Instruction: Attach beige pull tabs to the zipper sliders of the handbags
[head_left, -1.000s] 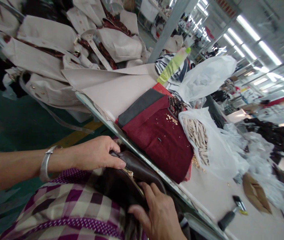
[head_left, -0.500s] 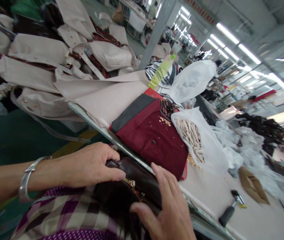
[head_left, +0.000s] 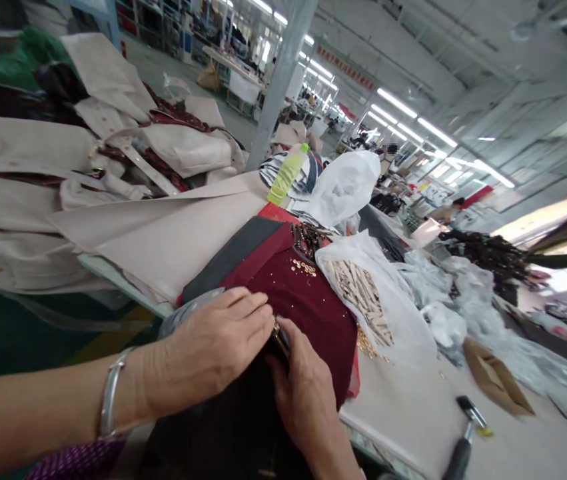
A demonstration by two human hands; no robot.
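Pinching the dark bag [head_left: 228, 427] at its metal edge [head_left: 279, 335], the right hand [head_left: 310, 393] is near the left hand [head_left: 208, 350], whose fingers lie together. The bag sits beside the maroon cloth [head_left: 308, 320]; if it pushes this cloth, the small gold pieces [head_left: 303, 268] may scatter.

Bright overhead tube lights, pale glare from the right, dim lower left, stretched blurry edges

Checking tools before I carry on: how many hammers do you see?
1: a black-handled metal hammer on the pale tabletop, lower right, near the folded brown piece. More may hide under the crumpled plastic bags.
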